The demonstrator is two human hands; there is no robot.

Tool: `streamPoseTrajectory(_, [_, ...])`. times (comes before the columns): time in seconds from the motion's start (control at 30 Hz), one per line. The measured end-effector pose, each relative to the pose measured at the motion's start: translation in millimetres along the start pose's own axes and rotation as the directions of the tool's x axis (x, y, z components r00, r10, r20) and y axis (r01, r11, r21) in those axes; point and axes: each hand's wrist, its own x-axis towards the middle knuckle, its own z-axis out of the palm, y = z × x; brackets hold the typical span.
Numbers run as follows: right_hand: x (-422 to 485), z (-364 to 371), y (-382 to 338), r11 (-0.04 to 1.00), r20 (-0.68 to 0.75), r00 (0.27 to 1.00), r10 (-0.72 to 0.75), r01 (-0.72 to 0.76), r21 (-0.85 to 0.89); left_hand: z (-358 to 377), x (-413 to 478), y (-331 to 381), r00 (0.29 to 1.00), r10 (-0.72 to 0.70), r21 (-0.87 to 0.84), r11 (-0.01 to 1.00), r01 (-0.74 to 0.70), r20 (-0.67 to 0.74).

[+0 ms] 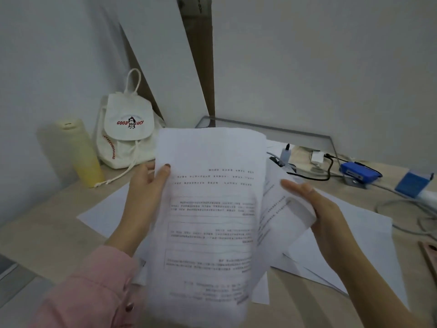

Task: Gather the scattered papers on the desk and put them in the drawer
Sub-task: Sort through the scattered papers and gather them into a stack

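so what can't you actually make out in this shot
Head view, the only one:
- Drawer: not in frame at all.
- Printed text on the held papers: upside down and too blurred to read.
- Sheets on the desk: their number is hidden by the held stack and both hands.
- Right hand: fingers hidden behind a curled sheet.
- Pink object: cut off by the right edge.

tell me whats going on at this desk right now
A person is gathering loose papers. The left hand grips a stack of printed sheets held up above the desk, and the right hand holds another curled sheet beside it. More sheets lie flat on the desk underneath. A white backpack and a yellow bottle stand at the back. No drawer is visible.
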Motion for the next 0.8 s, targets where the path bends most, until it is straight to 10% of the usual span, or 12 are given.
streamPoseTrajectory(0.27, [21,-9,56,0.921,-0.212,0.898,0.387,-0.362,0.144,-5,14,-98,0.894,-0.431,-0.208,0.892,0.402,-0.124])
streamPoseTrajectory(0.5, [19,15,94,0.796,-0.04,0.796,0.604,-0.601,0.067,15,-23,-128,0.742,-0.634,-0.57,0.534,0.625,0.22])
streamPoseTrajectory(0.6, [21,26,102,0.811,-0.035,0.81,0.585,-0.585,0.013,29,-42,-121,0.599,-0.639,-0.436,0.418,0.797,0.482])
streamPoseTrajectory(0.8, [33,22,112,0.862,-0.109,0.858,0.501,-0.507,-0.029,21,-55,-70,0.369,-0.597,0.315,0.742,0.592,0.712])
